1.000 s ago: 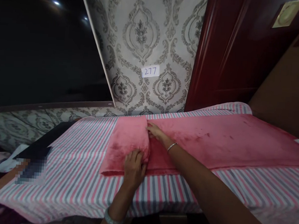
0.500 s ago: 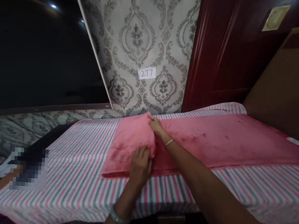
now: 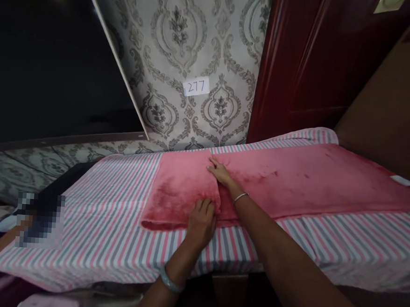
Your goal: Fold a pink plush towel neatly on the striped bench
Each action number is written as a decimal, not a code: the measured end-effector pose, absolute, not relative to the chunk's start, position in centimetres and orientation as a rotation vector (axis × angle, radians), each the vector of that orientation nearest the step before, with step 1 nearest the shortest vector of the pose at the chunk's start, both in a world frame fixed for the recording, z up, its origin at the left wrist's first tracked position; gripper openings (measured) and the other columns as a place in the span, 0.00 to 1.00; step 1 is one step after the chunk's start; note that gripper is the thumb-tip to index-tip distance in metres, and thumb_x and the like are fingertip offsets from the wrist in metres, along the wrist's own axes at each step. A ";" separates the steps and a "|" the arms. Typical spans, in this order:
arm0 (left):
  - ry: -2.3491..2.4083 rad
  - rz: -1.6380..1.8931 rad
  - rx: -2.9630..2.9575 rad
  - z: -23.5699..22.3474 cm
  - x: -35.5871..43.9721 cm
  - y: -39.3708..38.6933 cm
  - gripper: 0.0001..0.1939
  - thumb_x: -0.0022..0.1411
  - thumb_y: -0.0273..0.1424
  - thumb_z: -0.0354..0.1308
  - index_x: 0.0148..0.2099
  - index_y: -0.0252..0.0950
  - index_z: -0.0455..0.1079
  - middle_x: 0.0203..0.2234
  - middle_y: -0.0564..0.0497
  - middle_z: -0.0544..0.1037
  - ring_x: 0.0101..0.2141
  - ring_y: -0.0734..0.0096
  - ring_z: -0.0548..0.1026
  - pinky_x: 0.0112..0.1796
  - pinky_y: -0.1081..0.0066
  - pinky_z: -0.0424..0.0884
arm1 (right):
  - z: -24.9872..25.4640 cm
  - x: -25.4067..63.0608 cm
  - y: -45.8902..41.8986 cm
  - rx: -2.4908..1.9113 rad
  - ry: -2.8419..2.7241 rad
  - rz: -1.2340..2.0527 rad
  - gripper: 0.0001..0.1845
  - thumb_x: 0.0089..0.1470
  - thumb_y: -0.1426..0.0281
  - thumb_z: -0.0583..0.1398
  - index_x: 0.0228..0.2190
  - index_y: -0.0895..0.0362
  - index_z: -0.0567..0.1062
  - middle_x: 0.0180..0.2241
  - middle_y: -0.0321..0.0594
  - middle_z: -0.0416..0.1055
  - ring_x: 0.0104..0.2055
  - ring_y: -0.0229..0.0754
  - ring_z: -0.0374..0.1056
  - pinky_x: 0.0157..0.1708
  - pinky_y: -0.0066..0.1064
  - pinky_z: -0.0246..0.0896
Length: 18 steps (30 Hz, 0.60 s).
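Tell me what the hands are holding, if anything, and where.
The left hand touches the pink cloth at the near end of its flap edge, the right hand toward the far end. Whether they grip is unclear.

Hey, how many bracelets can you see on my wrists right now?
2: a thick, pale green bracelet around the left wrist, and a thin, silvery bracelet around the right wrist.

Plush pink fabric [image 3: 311, 179] over pink-gray-white striped cloth [image 3: 106, 207]
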<state>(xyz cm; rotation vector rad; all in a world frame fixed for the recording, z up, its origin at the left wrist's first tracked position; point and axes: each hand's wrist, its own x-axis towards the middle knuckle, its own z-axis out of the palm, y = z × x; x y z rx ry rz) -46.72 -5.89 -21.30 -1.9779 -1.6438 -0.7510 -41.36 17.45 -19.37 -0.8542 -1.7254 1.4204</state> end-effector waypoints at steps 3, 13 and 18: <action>-1.679 -0.726 -2.010 -21.3 -46.8 -5.6 0.15 0.62 0.23 0.55 0.51 0.36 0.71 0.44 0.41 0.78 0.46 0.54 0.75 0.45 0.55 0.74 | -18.7 -41.2 17.0 -0.854 -1.702 1.433 0.41 0.53 0.69 0.64 0.67 0.59 0.64 0.70 0.48 0.58 0.71 0.48 0.56 0.70 0.39 0.48; -1.695 -0.880 -1.985 -20.1 -46.0 -5.7 0.11 0.69 0.28 0.53 0.51 0.36 0.71 0.46 0.40 0.78 0.47 0.54 0.75 0.49 0.54 0.72 | -18.6 -35.5 8.1 -0.794 -1.563 1.696 0.47 0.50 0.68 0.66 0.69 0.54 0.60 0.53 0.43 0.77 0.51 0.47 0.73 0.52 0.36 0.70; -1.715 -0.959 -1.962 -19.4 -45.2 -6.4 0.15 0.72 0.34 0.50 0.54 0.34 0.71 0.50 0.38 0.77 0.50 0.54 0.73 0.51 0.54 0.70 | -18.7 -33.6 5.5 -0.826 -1.410 1.912 0.52 0.47 0.67 0.67 0.70 0.48 0.56 0.34 0.33 0.77 0.30 0.40 0.71 0.31 0.29 0.70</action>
